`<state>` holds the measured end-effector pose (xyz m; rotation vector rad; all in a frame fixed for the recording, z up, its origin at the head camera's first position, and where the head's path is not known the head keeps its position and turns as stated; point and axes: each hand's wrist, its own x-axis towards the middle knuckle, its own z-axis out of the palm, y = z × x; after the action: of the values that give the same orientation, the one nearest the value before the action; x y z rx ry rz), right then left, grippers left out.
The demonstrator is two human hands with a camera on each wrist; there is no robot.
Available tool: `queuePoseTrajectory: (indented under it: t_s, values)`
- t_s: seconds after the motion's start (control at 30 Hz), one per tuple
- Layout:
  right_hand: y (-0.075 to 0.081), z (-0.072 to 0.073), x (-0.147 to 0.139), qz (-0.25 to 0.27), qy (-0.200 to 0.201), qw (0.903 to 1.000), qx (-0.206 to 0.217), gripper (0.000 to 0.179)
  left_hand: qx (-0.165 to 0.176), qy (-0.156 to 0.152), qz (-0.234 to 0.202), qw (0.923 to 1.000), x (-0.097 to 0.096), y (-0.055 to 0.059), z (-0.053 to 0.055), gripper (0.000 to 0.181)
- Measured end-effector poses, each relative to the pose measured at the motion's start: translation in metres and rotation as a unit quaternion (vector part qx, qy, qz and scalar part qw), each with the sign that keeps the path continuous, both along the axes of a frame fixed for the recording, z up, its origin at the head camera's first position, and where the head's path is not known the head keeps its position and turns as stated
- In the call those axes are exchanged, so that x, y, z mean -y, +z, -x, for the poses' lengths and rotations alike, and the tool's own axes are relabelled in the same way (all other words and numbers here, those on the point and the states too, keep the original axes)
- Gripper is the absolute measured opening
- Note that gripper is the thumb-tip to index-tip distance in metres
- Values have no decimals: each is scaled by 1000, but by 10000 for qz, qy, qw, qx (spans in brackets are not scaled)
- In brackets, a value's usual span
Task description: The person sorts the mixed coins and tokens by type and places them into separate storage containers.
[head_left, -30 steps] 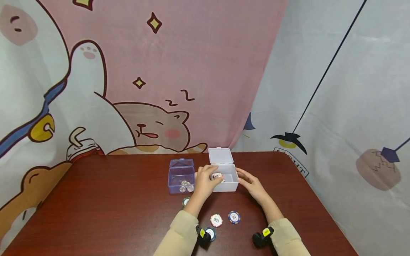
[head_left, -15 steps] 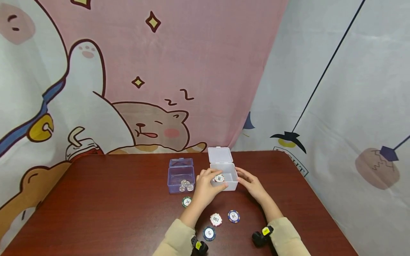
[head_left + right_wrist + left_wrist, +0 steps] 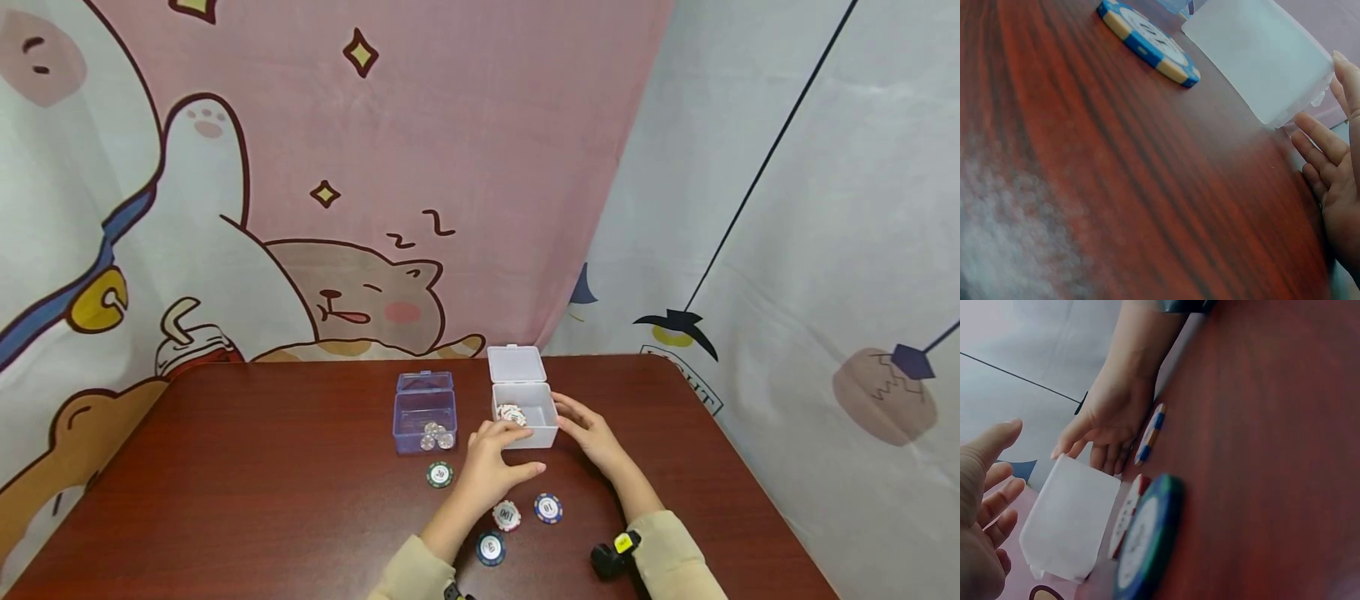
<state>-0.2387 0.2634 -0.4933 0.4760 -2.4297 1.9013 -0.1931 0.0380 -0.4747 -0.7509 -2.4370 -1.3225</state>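
A white plastic box [image 3: 531, 437] stands on the table with its lid tipped back; white poker chips [image 3: 512, 414] lie inside at its left. Just in front of it hovers my left hand [image 3: 491, 467], thumb apart from the fingers, holding nothing. My right hand [image 3: 596, 442] rests at the box's right side, fingers loosely extended, the thumb by the front corner. Nearer me lie a white 100 chip [image 3: 507, 516], a blue 10 chip [image 3: 548, 508] and a dark blue-green chip [image 3: 491, 548]. A green 20 chip [image 3: 439, 474] lies left of my left hand.
A translucent blue box [image 3: 408, 444] with its lid raised stands left of the white one, with several clear round pieces [image 3: 437, 436] inside. Behind the brown table [image 3: 262, 483] hangs a printed cartoon cloth [image 3: 510, 167].
My left hand has drawn back from inside the white box toward me, and its thumb and fingers have spread, leaving a white chip inside. My right hand stays at the box's side.
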Motion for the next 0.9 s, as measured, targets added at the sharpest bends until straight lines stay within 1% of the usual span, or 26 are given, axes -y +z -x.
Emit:
queuePoseTrajectory:
  t_s: [0.17,0.3,0.43,0.57,0.73,0.9]
  values:
    - [4,-1,1,-21,-1,10000,7,45,-57,-120,137,9998,-1,-5,-5,47]
    - [3,-1,1,-52,-8,10000,-12,45,-58,-218,180,9996,-3,-10,-8,45]
    - [3,-2,1,-79,-29,10000,-12,45,-203,-328,279,9989,-5,-15,-11,44]
    - [3,-2,1,-66,-7,10000,-36,45,-338,-460,520,9970,-7,-19,-14,46]
    - [3,-2,1,-59,-3,10000,-33,45,-242,-561,941,9937,-9,-22,-17,46]
    - [3,-2,1,-52,-22,10000,7,45,-130,-560,1223,9908,-9,-25,-18,46]
